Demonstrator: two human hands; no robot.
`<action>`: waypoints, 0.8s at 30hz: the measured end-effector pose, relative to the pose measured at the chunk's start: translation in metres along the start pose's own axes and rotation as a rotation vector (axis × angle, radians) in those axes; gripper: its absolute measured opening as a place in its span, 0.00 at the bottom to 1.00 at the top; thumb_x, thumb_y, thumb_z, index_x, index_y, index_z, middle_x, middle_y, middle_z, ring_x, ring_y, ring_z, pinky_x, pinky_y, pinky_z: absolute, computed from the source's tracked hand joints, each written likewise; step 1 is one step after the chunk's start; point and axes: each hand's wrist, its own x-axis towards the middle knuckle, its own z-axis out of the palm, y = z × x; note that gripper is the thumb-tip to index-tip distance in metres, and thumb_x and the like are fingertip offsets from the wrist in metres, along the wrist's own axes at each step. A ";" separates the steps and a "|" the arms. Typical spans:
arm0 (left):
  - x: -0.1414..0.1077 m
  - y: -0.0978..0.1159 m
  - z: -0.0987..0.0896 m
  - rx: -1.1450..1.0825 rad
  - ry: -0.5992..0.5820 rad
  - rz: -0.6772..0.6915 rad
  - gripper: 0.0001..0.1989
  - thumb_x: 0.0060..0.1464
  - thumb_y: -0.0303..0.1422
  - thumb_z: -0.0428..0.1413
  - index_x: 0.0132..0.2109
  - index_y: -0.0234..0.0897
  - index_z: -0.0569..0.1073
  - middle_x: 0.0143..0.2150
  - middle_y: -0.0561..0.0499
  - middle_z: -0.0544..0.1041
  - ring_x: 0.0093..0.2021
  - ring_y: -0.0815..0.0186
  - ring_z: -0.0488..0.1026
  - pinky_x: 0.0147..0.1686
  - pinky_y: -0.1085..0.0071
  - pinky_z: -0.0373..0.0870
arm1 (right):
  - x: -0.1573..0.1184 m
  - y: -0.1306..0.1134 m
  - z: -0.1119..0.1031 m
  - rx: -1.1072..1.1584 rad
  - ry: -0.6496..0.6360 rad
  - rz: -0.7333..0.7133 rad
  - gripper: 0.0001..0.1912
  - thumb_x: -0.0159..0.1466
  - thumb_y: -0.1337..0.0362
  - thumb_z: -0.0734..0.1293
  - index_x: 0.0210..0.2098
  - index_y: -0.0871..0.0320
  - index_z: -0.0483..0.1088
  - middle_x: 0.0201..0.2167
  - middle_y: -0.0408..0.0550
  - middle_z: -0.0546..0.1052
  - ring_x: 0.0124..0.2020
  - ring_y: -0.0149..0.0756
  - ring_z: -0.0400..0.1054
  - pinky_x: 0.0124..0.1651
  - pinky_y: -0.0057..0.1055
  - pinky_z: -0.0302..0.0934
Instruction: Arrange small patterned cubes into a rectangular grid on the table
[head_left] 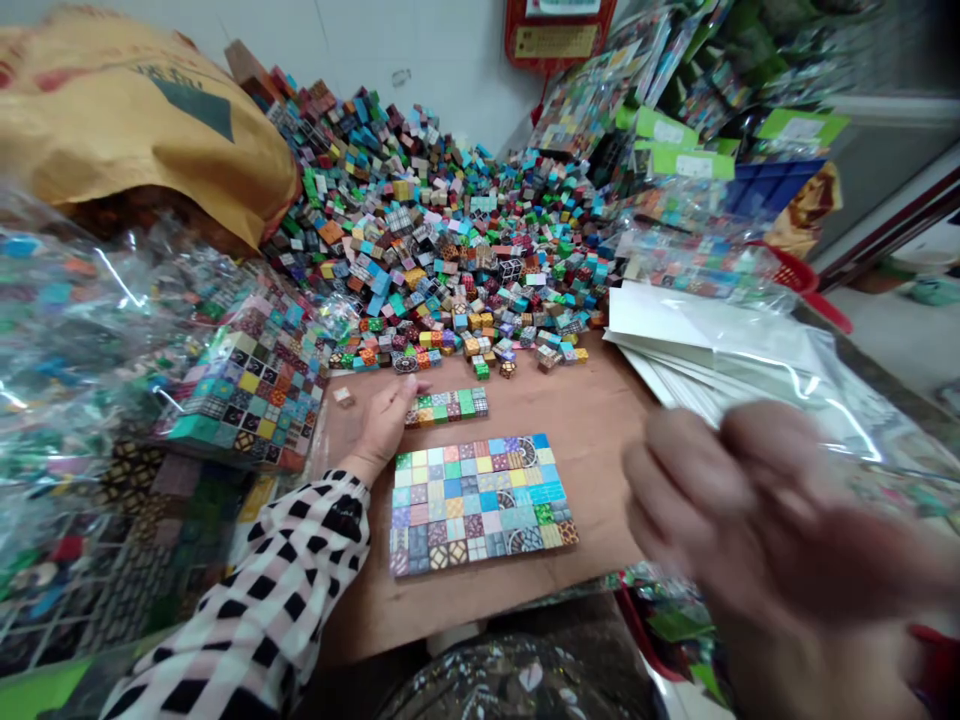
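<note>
My left hand [386,422] is at the left end of a short row of patterned cubes [451,406], its fingers curled around the row's far left corner. Just in front of that row lies a flat rectangular block of small printed cubes [480,503], packed edge to edge in several rows. To the right, my right hand [720,510] is raised above the table edge, close to the camera and blurred. Its fingers are curled in, and whatever they may hold is hidden.
A large heap of loose cubes [450,250] covers the back of the brown table [600,440]. One cube [343,397] lies left of my hand. Wrapped cube blocks [255,380] and a yellow sack [150,110] stand left; white cards [675,330] lie right.
</note>
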 end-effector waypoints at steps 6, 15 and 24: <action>0.001 -0.003 0.000 -0.028 0.014 -0.010 0.34 0.53 0.62 0.47 0.39 0.35 0.80 0.43 0.42 0.82 0.46 0.55 0.77 0.55 0.57 0.69 | 0.044 0.053 -0.021 -0.208 0.431 0.214 0.10 0.54 0.58 0.73 0.34 0.51 0.72 0.30 0.43 0.75 0.31 0.35 0.69 0.37 0.36 0.68; 0.002 -0.005 0.000 -0.056 0.031 -0.024 0.35 0.56 0.61 0.45 0.40 0.33 0.80 0.43 0.41 0.82 0.46 0.56 0.78 0.54 0.58 0.70 | 0.055 0.075 0.006 -0.623 -0.086 0.066 0.11 0.64 0.58 0.65 0.45 0.52 0.73 0.44 0.50 0.78 0.44 0.41 0.71 0.44 0.40 0.66; 0.000 -0.005 0.001 -0.067 0.039 -0.029 0.33 0.56 0.60 0.46 0.39 0.33 0.79 0.43 0.41 0.82 0.45 0.55 0.78 0.53 0.57 0.70 | 0.137 0.151 -0.048 -1.109 0.118 0.070 0.14 0.57 0.67 0.63 0.42 0.58 0.74 0.39 0.53 0.76 0.36 0.41 0.70 0.42 0.38 0.63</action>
